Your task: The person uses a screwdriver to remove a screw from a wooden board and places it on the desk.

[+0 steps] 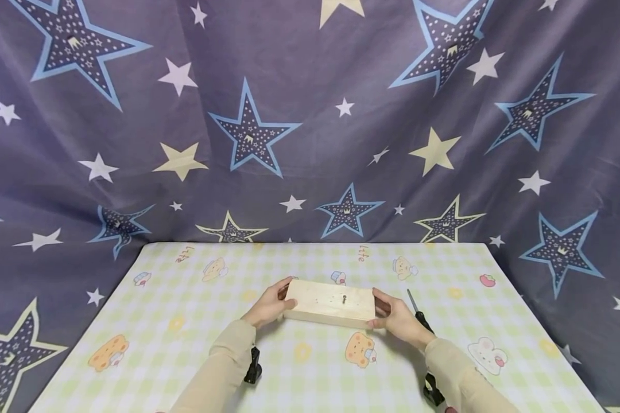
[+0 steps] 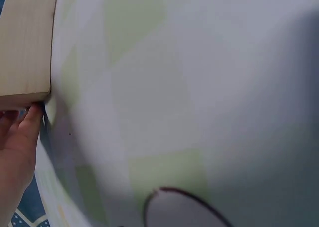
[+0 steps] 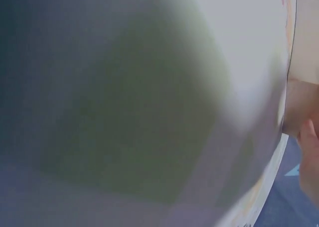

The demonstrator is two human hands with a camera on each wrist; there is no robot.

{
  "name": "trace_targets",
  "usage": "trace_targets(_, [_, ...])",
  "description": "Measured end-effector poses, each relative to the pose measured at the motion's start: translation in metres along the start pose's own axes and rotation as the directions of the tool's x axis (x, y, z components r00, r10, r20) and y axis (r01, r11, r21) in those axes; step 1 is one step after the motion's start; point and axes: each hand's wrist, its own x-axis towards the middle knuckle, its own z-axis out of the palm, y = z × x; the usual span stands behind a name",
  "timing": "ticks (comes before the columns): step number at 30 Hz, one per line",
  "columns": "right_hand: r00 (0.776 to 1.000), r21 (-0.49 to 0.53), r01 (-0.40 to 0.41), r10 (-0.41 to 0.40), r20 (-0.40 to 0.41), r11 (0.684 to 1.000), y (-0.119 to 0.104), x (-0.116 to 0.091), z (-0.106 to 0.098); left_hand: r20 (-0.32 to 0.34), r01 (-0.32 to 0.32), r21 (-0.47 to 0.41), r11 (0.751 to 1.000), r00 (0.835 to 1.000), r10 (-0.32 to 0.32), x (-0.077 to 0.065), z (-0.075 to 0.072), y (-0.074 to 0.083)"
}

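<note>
A pale wooden block lies flat on the worktop, near its middle, long side running from 9 to 3 o'clock. A small dark screw sits in the block's top face, just right of centre.

The left hand grips the block's 9 o'clock end: its fingers curl over the far edge and the thumb lies along the near edge. In the left wrist view the thumb tip presses against the block's corner, and the checked cloth fills the rest, blurred.

The right hand grips the 3 o'clock end the same way, fingers curled round the end face, thumb at the near lower corner. The right wrist view is too blurred to add more than a strip of wood and part of the hand at its right edge.

A screwdriver with a black handle lies on the worktop at 3 o'clock from the block, just beyond the right hand, its shaft pointing towards 11 o'clock. A star-patterned curtain hangs behind the worktop at 12 o'clock.
</note>
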Motion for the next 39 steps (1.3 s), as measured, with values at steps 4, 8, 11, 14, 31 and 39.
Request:
trace_targets(4, [0.999,0.03,-0.005,0.003,0.044,1.0,-0.002,0.001,-0.003,-0.006,-0.029,0.034,0.999,1.0,0.029,-0.003,0.001,-0.009])
trace_targets(8, [0.998,0.026,-0.012,0.01,0.054,1.0,-0.003,0.001,-0.003,0.008,-0.066,0.024,0.998,0.998,0.066,-0.011,0.003,-0.01])
trace_targets(11, [0.998,0.015,0.0,0.0,0.059,1.0,-0.004,0.003,-0.004,0.0,-0.077,0.012,0.997,0.997,0.077,-0.018,0.004,-0.009])
trace_targets(14, [0.997,0.009,0.013,-0.013,0.07,1.0,-0.005,0.004,-0.004,-0.025,-0.068,0.015,0.998,0.997,0.068,-0.024,0.006,-0.009])
trace_targets(31, [0.991,0.002,0.043,-0.043,0.13,0.999,-0.005,0.002,-0.006,-0.049,-0.065,0.032,0.997,0.997,0.067,-0.033,0.009,-0.016])
trace_targets(39, [0.995,-0.048,0.028,-0.023,0.094,0.998,-0.004,0.0,-0.005,-0.03,-0.086,0.083,0.993,0.996,0.089,-0.034,0.011,-0.014])
